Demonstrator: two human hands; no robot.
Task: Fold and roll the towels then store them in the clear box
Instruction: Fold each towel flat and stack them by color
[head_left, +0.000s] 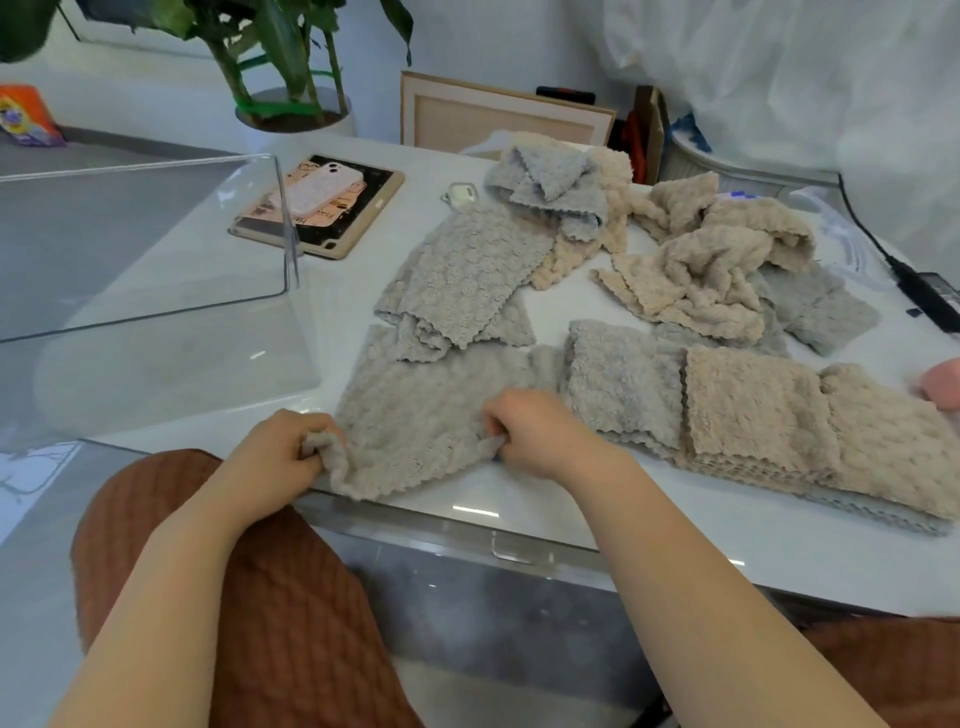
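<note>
Grey towel (415, 410) pinched at near corners, lower centre, by left hand (280, 457) and right hand (535, 431); fold being started; corners next to be carried away; clear box (145, 291) unfilled.

The bench (805, 545) carried a box (156, 244) at its left and cloths at its right.
A phone (319, 189) lay on a tablet (363, 228) just beyond the box's right wall. Loose towels (701, 275) were heaped far right, folded towels (753, 410) ranged near right, and one towel (415, 415) lay at the near edge, left of them.
</note>
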